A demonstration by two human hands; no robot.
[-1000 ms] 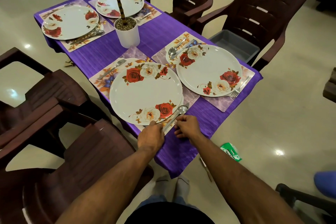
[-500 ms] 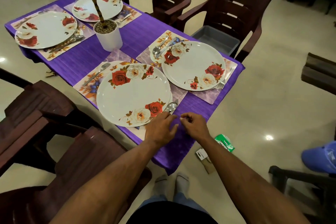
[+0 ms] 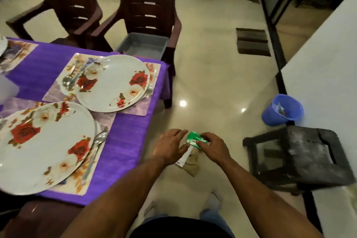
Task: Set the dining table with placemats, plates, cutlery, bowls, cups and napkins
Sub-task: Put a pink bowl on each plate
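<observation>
Both hands are being drawn away from the dining table [image 3: 123, 152] and are now being held out over the floor past its corner. One second ago they were resting at the near edge of the near placemat [image 3: 85, 183], beside the spoon [image 3: 97, 146]; half a second ago they were already lifting off the purple cloth. The view is also being swung to the right, so the far settings and the potted plant are no longer being shown.

The left hand [image 3: 170, 146] is being held with fingers straight and spread, and nothing is being gripped by it. The right hand [image 3: 211, 146] is being held with fingers loosely curled; whether anything is being pinched cannot be told, as the fingertips are blurred. A green packet [image 3: 194, 138] and brown paper scraps [image 3: 192, 163] are being seen between the hands, but these appear to be lying on the floor below, not in the grasp.

Two settings are being shown. The near plate [image 3: 44, 145] is being carried by its placemat, with the spoon just beside its right rim. The far plate [image 3: 114, 83] is being carried by a second placemat [image 3: 135, 107], with cutlery at its left edge.

The cutlery step at this seat is being judged complete. Bowls, cups and napkins are not being seen on the table, so the next items are probably being sought elsewhere; a grey tub [image 3: 143, 46] on the chair [image 3: 148, 6] is being shown apparently empty.
</observation>
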